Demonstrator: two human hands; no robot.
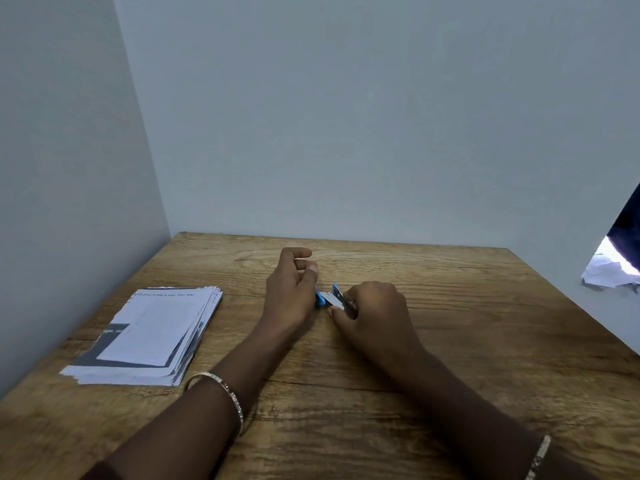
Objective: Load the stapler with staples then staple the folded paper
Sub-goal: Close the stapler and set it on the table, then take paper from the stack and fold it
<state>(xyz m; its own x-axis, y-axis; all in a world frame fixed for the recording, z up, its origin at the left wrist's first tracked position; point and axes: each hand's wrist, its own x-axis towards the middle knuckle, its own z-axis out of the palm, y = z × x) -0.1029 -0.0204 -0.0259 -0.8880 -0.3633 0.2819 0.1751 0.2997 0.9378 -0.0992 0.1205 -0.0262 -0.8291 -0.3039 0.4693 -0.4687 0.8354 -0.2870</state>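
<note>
A small blue stapler with a metal part showing lies in the middle of the wooden table, between my two hands. My left hand rests against its left end, fingers curled loosely, thumb and forefinger raised. My right hand grips the stapler's right end with its fingertips. Whether staples are in it is hidden. A stack of folded printed paper lies on the table to the left, apart from both hands.
Grey walls close the table off at the back and on the left. Crumpled white paper and a dark object show beyond the right table edge. Bare wood surrounds the hands.
</note>
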